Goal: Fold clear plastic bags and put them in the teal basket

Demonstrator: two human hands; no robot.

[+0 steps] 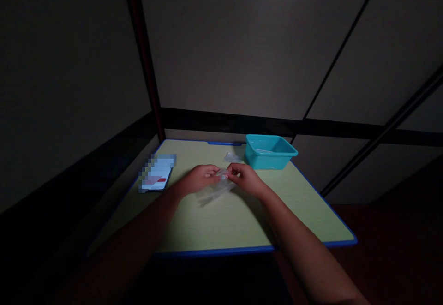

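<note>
Both hands meet over the middle of the table, pinching a clear plastic bag [217,192] that hangs down toward me. My left hand [200,178] is closed on the bag's upper left part. On the upper right part, my right hand [246,178] is closed with thumb and fingertips together. A small whitish spot shows between the thumbs; I cannot make out what it is. Just beyond my hands lies another piece of clear plastic [232,157], flat on the table.
The pale yellow-green table [221,231] has a blue edge. A turquoise basket [270,160] with something clear or whitish inside stands at the back right. A phone [158,176] with a lit, partly blurred screen lies at the left. Panelled walls rise behind and to the left.
</note>
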